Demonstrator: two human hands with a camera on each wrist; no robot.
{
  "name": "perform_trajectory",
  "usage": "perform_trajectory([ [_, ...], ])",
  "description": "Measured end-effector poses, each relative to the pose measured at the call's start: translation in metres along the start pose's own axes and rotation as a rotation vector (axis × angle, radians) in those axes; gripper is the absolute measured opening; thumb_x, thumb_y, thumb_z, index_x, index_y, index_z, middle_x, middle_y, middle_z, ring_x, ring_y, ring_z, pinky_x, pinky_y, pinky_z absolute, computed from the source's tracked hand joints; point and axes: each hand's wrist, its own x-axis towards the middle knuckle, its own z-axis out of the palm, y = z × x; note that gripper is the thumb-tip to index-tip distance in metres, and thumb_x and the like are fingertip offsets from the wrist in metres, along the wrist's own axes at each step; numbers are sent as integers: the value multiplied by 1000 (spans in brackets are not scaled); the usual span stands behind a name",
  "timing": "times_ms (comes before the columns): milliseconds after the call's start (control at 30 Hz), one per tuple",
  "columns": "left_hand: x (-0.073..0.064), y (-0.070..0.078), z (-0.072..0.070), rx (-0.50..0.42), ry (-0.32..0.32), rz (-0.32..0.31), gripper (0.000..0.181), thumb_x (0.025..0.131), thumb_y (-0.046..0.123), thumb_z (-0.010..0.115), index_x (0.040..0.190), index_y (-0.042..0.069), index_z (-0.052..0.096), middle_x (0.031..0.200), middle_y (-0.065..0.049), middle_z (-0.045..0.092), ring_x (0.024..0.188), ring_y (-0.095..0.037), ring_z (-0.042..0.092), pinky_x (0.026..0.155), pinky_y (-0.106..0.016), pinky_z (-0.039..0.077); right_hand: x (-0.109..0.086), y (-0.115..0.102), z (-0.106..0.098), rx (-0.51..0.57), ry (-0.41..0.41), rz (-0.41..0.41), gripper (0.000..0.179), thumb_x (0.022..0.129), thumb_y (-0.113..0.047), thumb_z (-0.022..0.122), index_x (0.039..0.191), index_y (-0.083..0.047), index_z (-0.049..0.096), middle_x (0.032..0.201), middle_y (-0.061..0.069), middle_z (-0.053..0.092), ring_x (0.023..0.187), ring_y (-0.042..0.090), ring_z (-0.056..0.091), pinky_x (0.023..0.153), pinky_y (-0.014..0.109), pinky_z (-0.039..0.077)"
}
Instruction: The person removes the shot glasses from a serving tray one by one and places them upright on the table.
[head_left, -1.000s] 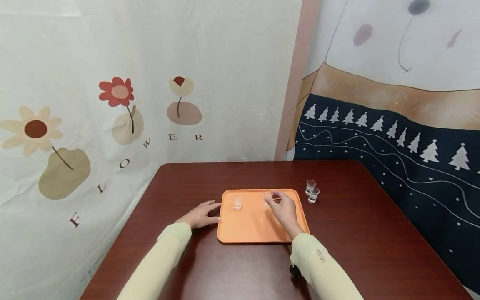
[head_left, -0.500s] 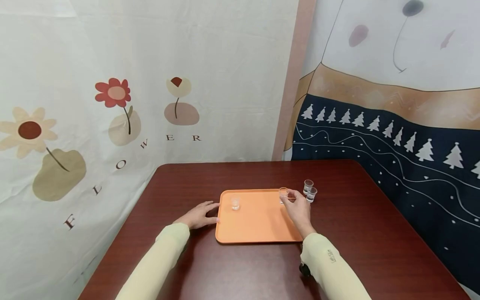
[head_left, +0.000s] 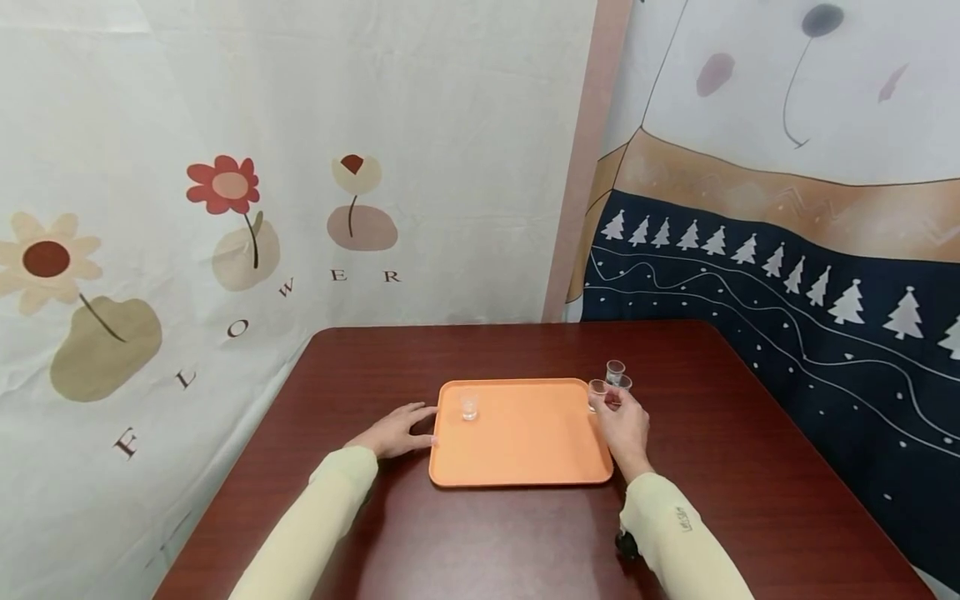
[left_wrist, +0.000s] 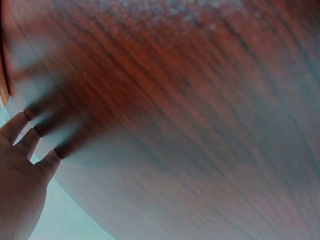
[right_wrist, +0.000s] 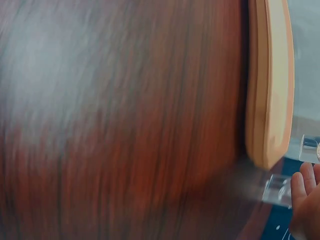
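Observation:
My right hand (head_left: 626, 425) pinches a small clear shot glass (head_left: 597, 393) over the back right corner of the orange tray (head_left: 525, 446). In the right wrist view, the held shot glass (right_wrist: 310, 149) shows at the fingertips, near the tray's pale side (right_wrist: 270, 85). Another shot glass (head_left: 468, 407) stands upright on the tray's left part. Spread along the tray's left edge, my left hand (head_left: 396, 432) has its fingers extended, thumb tip at the rim; in the left wrist view its fingers (left_wrist: 30, 142) reach out low over the table.
Two more clear shot glasses stand on the dark red wooden table (head_left: 480, 542), right behind my right hand: one glass (head_left: 615, 371) farther back, the other glass (head_left: 624, 383) partly hidden by the fingers. Printed cloth (head_left: 465, 167) hangs beyond the table's far edge.
My right hand has carried the shot glass rightward across the tray, from right of its middle to its right edge. The left hand stays at the tray's left edge.

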Motion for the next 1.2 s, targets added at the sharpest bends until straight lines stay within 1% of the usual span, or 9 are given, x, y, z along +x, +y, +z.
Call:
perform_trajectory([
  [200,1,-1,0,-2,3,-11,69,93,45,68,151,15,45,155,-22,33,143,-41,28,111,-57,29,6,15,-12,-9,39,28,37,87,-27,75,115,-2,70,105,19,72,99,35,67,87,46,46],
  [500,-2,0,1,-7,10,-5,70,92,46,69,150,15,46,154,-23,34,142,-42,30,110,-58,30,11,29,-22,-23,51,59,38,89,-23,74,117,1,67,109,22,70,102,38,64,89,49,45],
  [700,-2,1,1,-7,13,-10,68,92,45,69,150,16,47,154,-23,34,142,-41,30,110,-57,30,12,32,-25,-43,29,82,39,89,-24,73,117,2,66,110,24,69,104,39,61,90,51,44],
  [967,-1,1,1,-8,13,-20,70,91,47,69,150,17,46,155,-21,34,143,-39,30,111,-55,30,16,37,-24,-52,20,104,39,90,-24,74,118,3,66,112,24,68,107,41,59,93,52,42],
  [1200,-1,1,1,-7,16,-27,70,91,47,69,150,17,46,155,-21,34,143,-39,30,110,-55,31,16,37,-25,-67,-28,81,40,90,-24,72,120,2,64,113,24,68,108,41,59,94,53,40],
])
